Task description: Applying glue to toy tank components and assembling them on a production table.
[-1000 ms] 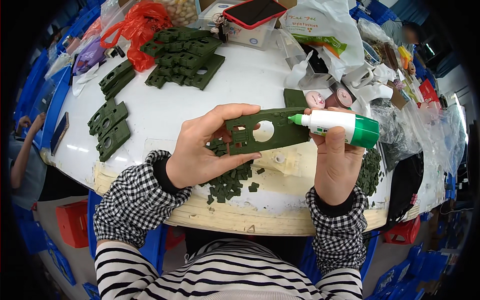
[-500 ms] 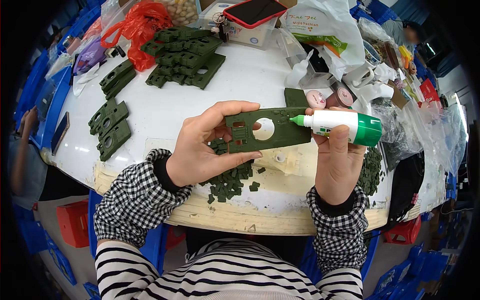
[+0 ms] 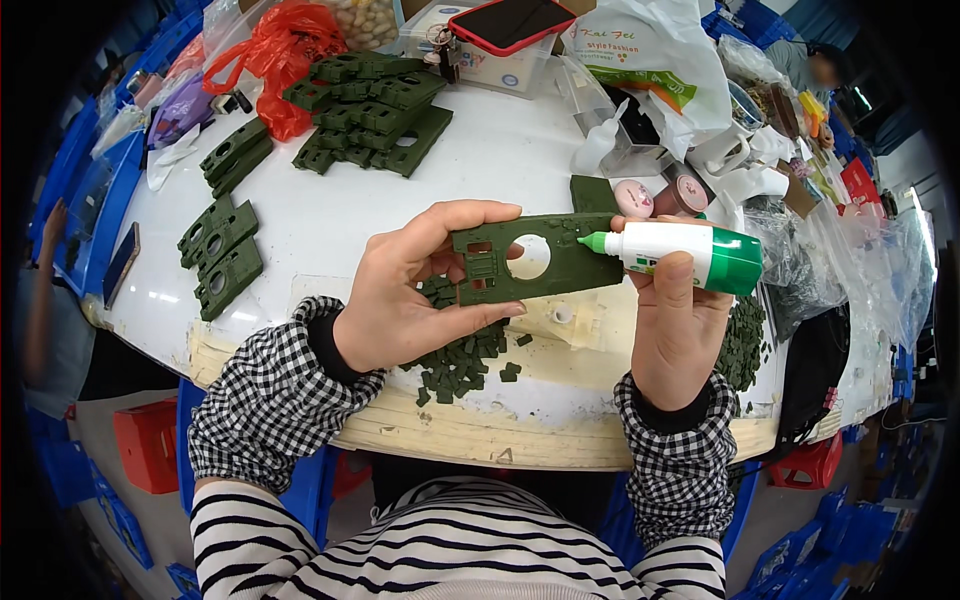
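Bunch of green bits (image 3: 462, 365) just nearside of the green plate (image 3: 568, 268). Left hand (image 3: 390, 285) has its grip clamped on the plate's left end, right hand (image 3: 680, 335) clamps a bottle (image 3: 690, 248), nozzle (image 3: 594, 242) by the right half. Stacked parts (image 3: 375, 120) beyond it.

And up at the back of the white table (image 3: 255, 285), there's a crumpled red plastic bag (image 3: 283, 60), with a clear bag of pale nut-like pieces (image 3: 362, 20) right beside it! Next along, a red-edged phone (image 3: 512, 22) lies face up over a clear plastic box (image 3: 480, 68), and then comes a white carrier bag (image 3: 650, 45) with a green band. Over on the right, two round pink-topped tubs (image 3: 687, 194) sit side by side, clear plastic bags (image 3: 785, 285) heaped beyond. Out left, a purple bag (image 3: 182, 112), blue crates (image 3: 97, 215), a person in grey-blue (image 3: 62, 345), and below, a red stool (image 3: 147, 447)!
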`<action>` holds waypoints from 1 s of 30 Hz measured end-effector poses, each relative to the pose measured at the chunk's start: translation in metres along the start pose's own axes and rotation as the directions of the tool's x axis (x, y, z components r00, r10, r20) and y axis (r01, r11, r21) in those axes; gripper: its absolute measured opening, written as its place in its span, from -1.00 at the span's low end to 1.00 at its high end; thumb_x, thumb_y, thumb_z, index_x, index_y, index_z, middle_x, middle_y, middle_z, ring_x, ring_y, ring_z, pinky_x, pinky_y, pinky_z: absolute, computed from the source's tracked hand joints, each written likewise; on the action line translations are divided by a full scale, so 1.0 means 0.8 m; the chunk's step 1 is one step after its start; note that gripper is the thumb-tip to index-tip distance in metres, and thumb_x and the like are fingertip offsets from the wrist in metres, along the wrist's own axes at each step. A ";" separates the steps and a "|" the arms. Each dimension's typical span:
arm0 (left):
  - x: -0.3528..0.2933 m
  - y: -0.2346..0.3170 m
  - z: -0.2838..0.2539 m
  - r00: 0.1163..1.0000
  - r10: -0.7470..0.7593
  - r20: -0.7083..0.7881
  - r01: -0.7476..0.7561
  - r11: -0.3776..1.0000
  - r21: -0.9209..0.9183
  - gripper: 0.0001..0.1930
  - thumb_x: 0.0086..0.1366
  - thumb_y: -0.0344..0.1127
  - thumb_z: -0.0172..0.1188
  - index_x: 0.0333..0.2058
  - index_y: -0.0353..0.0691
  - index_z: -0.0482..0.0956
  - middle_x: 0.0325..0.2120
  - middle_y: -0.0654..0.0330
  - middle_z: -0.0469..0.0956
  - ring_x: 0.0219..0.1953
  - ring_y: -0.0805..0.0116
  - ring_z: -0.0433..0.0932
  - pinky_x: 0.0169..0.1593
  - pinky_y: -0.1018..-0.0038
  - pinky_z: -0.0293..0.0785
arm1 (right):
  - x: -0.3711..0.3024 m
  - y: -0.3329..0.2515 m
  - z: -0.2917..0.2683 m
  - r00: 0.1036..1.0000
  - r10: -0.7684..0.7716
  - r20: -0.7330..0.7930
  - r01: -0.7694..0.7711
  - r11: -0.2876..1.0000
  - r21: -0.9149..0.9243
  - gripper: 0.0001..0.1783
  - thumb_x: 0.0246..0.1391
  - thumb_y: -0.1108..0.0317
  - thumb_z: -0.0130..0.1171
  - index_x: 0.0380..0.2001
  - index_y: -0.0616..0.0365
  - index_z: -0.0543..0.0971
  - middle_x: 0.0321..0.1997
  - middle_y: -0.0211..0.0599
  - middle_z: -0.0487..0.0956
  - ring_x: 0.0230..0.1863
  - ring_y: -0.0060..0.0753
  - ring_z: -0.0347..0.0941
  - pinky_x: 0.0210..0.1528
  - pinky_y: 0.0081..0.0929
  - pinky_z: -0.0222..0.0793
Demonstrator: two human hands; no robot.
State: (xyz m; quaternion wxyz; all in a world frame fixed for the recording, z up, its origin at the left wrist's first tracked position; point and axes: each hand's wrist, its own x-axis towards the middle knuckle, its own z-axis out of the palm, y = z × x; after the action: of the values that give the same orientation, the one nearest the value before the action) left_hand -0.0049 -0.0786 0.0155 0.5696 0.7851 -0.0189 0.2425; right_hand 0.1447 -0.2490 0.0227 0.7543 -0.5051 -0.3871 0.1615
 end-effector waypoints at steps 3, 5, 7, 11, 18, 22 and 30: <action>0.000 0.000 0.000 1.000 -0.004 -0.002 0.004 1.000 -0.001 -0.34 0.00 -0.67 0.32 0.10 -0.39 0.26 -0.01 0.08 0.36 0.05 0.28 0.47 0.03 0.45 0.57 | 0.000 -0.001 0.001 1.000 -0.003 0.006 0.003 1.000 0.000 -0.68 0.22 0.28 0.06 -0.02 0.18 0.37 -0.05 -0.25 0.48 0.01 -0.15 0.47 0.06 -0.23 0.40; 0.000 0.001 0.000 1.000 -0.026 -0.004 0.026 1.000 -0.017 -0.35 0.00 -0.67 0.32 0.10 -0.39 0.27 0.00 0.08 0.36 0.06 0.28 0.45 0.04 0.44 0.56 | 0.001 -0.001 -0.001 1.000 0.002 0.000 -0.002 1.000 -0.021 -0.68 0.24 0.25 0.04 -0.03 0.19 0.37 -0.05 -0.23 0.48 0.01 -0.16 0.47 0.06 -0.23 0.40; 0.000 0.002 0.000 0.998 -0.066 -0.004 0.066 0.996 -0.051 -0.34 -0.01 -0.66 0.33 0.09 -0.39 0.28 0.02 0.06 0.35 0.10 0.27 0.42 0.06 0.41 0.54 | 0.001 -0.003 0.002 0.999 0.028 -0.037 -0.025 0.998 0.061 -0.67 0.24 0.23 0.05 -0.04 0.20 0.39 -0.09 -0.22 0.51 -0.03 -0.23 0.48 0.04 -0.28 0.40; 0.006 0.001 -0.003 0.999 -0.031 -0.008 0.030 0.989 -0.147 -0.29 -0.02 -0.57 0.37 0.11 -0.33 0.22 0.08 -0.02 0.31 0.15 0.25 0.35 0.13 0.30 0.45 | 0.006 -0.009 0.010 0.976 0.188 -0.111 -0.144 0.935 0.323 -0.62 0.24 0.17 0.04 -0.01 0.20 0.37 -0.13 -0.21 0.54 -0.10 -0.33 0.51 0.02 -0.34 0.42; 0.008 -0.009 -0.008 0.977 -0.207 -0.048 0.137 0.786 -0.603 -0.29 0.06 -0.26 0.39 0.12 -0.23 0.18 0.11 -0.07 0.30 0.16 0.17 0.34 0.17 0.21 0.37 | 0.006 -0.007 0.000 0.949 0.303 -0.090 -0.226 0.850 0.475 -0.56 0.27 0.08 -0.04 0.05 0.17 0.31 0.01 -0.23 0.44 -0.08 -0.29 0.48 0.02 -0.30 0.42; 0.007 0.002 -0.009 0.940 -0.267 0.213 0.340 0.669 -0.661 -0.19 0.19 -0.07 0.25 0.26 -0.24 0.01 0.09 -0.07 0.33 0.16 0.17 0.34 0.19 0.21 0.33 | 0.005 -0.008 0.002 0.995 0.089 -0.046 -0.069 0.944 0.323 -0.56 0.26 0.06 -0.03 0.00 0.18 0.33 -0.04 -0.22 0.46 -0.09 -0.30 0.46 0.03 -0.26 0.38; -0.002 0.007 -0.002 0.830 -0.204 0.519 0.529 0.586 -0.614 -0.33 0.34 -0.25 0.04 0.32 -0.23 -0.06 0.13 -0.06 0.30 0.12 0.21 0.37 0.18 0.29 0.32 | -0.008 -0.013 0.022 0.974 0.130 0.185 -0.137 0.990 0.024 -0.45 0.13 -0.11 0.08 -0.13 0.19 0.31 -0.18 -0.20 0.47 -0.07 -0.31 0.46 0.27 -0.01 0.13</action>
State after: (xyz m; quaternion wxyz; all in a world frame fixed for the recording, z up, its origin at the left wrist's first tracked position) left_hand -0.0085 -0.0794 0.0204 0.8578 0.5045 -0.0629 -0.0756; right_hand 0.1255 -0.2462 0.0323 0.7119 -0.4992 -0.4170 0.2646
